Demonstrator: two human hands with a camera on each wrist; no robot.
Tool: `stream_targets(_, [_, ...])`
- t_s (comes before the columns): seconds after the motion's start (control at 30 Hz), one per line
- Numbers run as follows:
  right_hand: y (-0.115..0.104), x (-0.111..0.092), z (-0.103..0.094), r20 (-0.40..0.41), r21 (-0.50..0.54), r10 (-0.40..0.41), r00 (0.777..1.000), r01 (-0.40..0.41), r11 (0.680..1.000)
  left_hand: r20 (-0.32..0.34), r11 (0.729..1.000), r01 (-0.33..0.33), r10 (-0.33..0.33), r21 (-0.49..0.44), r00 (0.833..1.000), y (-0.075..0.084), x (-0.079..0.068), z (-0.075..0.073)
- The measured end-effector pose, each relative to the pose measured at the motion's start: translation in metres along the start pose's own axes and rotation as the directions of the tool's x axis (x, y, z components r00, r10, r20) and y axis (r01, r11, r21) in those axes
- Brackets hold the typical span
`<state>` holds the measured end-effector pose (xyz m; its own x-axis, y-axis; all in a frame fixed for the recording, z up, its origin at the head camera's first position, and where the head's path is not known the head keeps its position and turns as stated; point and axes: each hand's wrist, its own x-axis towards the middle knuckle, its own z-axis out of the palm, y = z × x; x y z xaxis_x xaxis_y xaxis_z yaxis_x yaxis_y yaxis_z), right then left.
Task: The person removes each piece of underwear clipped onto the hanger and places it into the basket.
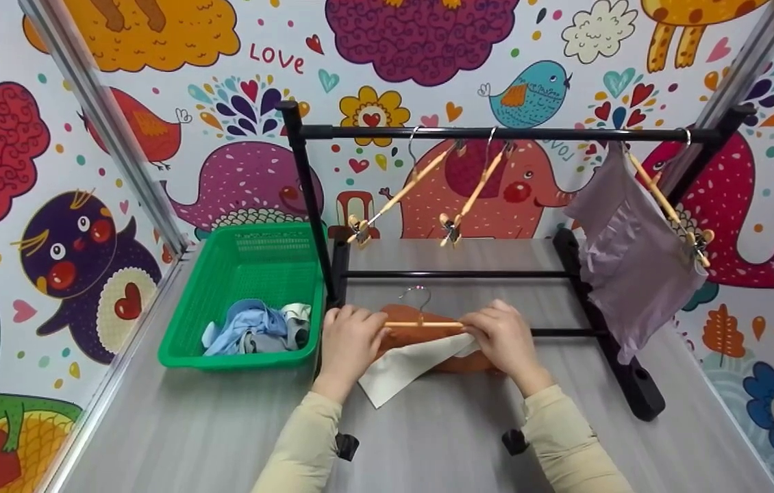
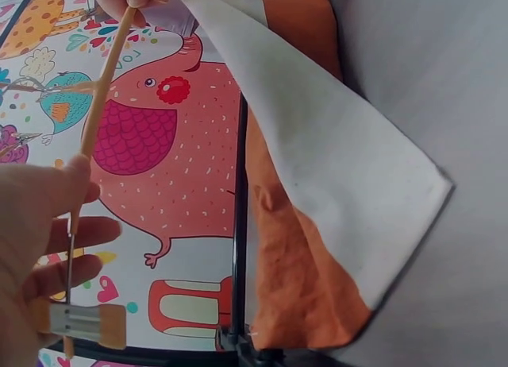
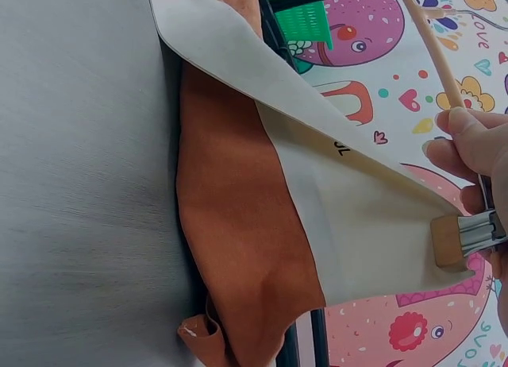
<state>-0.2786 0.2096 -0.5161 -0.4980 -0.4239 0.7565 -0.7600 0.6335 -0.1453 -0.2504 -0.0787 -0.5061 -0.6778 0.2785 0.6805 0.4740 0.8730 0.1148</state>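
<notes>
In the head view, a wooden clip hanger (image 1: 421, 324) with a metal hook is held level at the front of the rack. My left hand (image 1: 356, 340) grips one end; my right hand (image 1: 502, 340) grips the other. From the right end hangs a cream-white and orange-brown cloth (image 1: 404, 366). The right wrist view shows a wooden clip (image 3: 450, 244) at one corner of its cream part. Close to my left fingers, the other clip (image 2: 87, 323) has no cloth in it. The cloth's low, loose corner droops over the grey table (image 1: 202, 438).
A black clothes rack (image 1: 531, 133) carries two bare clip hangers (image 1: 404, 188) and, at right, a hanger with a mauve ruffled garment (image 1: 640, 260). Left of it stands a green basket (image 1: 185, 322) with blue, grey and white clothes (image 1: 257, 329). Rack feet (image 1: 646, 397) extend across the table.
</notes>
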Motion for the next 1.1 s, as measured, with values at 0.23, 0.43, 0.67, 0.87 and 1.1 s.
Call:
stream_targets(0.23, [-0.001,0.0,-0.001,-0.03,0.009,-0.018,0.999,0.018,1.0,-0.059,1.0,-0.014,0.014,0.0,0.998,-0.001,-0.001,0.007])
stream_targets(0.43, [-0.002,0.0,-0.001,-0.021,0.01,-0.02,1.0,0.02,1.0,-0.104,1.0,-0.017,0.015,-0.012,0.994,0.0,-0.001,0.006])
stream_targets(0.67, [-0.002,-0.001,-0.002,-0.025,0.026,-0.016,1.0,0.017,1.0,-0.099,1.0,0.0,-0.002,-0.019,0.995,0.001,-0.003,0.006])
stream_targets(0.87, [-0.002,-0.002,-0.004,-0.018,0.022,0.009,1.0,-0.008,1.0,-0.1,1.0,0.017,-0.019,-0.022,0.995,0.002,-0.004,0.008])
stream_targets(1.1, [-0.005,-0.003,-0.012,-0.001,0.055,0.076,0.997,-0.076,0.996,-0.114,0.999,0.022,-0.025,-0.025,0.993,0.001,-0.005,0.01])
